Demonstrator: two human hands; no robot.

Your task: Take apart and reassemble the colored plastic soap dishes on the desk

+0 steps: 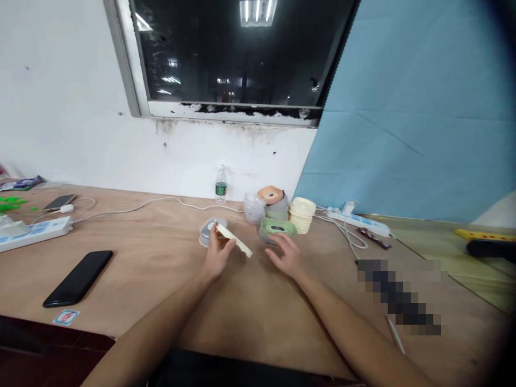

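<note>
Beyond bare forearms [161,322], the left hand [217,257] pinches a thin cream plastic piece [237,243] above the brown wooden table [245,312], apparently leaving one end free; the empty right hand [287,257] spreads beside a green oval plastic container [278,226].

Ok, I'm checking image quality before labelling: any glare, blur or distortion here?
Head view: bright lamp shapes show in the dark window; pixel blocks hide something at right; the right-hand corners fade to black. Also head view: the left hand and cream piece look slightly soft, but their outlines stay readable.
</note>
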